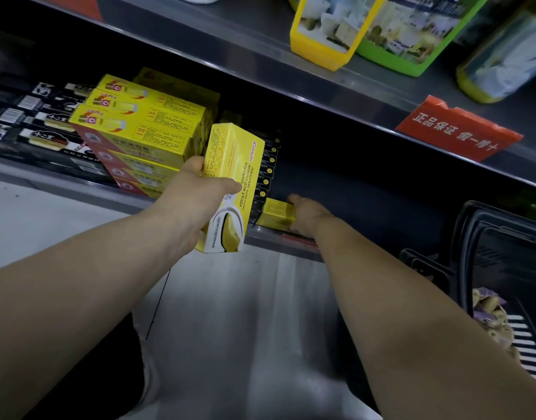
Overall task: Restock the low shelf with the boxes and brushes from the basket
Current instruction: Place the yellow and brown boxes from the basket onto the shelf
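A: Left hand (197, 204)?
B: Tall yellow box (233, 183) is gripped, held in front of the low shelf (366, 195).
A: Right hand (307, 213)?
B: Laid against a small yellow box (274, 213) lying at the shelf's front — blurred, so the grip cannot be told. Basket (500, 237) is seen at right.

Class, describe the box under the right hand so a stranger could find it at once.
On the low shelf, find the row of black boxes. Just right of them, at the front edge, lies a small yellow box: flat, alone, with the right hand on it.
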The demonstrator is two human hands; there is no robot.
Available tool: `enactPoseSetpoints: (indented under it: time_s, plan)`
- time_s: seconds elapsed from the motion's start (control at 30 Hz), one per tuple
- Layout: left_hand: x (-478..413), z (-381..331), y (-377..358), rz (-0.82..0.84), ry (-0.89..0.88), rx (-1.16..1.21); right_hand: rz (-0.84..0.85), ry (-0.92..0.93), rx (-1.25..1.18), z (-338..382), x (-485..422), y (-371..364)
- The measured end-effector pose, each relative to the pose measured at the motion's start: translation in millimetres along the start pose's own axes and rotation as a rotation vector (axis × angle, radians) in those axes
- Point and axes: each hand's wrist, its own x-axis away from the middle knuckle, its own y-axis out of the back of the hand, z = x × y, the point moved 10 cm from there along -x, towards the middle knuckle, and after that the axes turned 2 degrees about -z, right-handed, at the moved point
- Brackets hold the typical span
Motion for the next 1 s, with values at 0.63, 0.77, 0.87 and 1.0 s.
enactPoseSetpoints:
  time_s: [0.63, 0.77, 0.87, 1.0]
  plan:
    - [8.7, 9.4, -54.1, 0.255, 0.123, 0.149, 0.264, 0.037, -1.301, 68.6, 119.0, 72.8]
    - [6.6, -3.1, -46.5, 0.206, -0.099, -0.186, -0.010, 0.022, -0.992, 29.6, 105.0, 103.1]
    - [5.1, -6.9, -42.0, 0.196, -0.159, -0.263, -0.224, -0.044, -0.426, -3.5, 89.7, 131.2]
    - [5.1, -10.2, -40.1, 0.212, -0.196, -0.300, -0.175, -0.127, -0.025, -19.8, 61.8, 122.3]
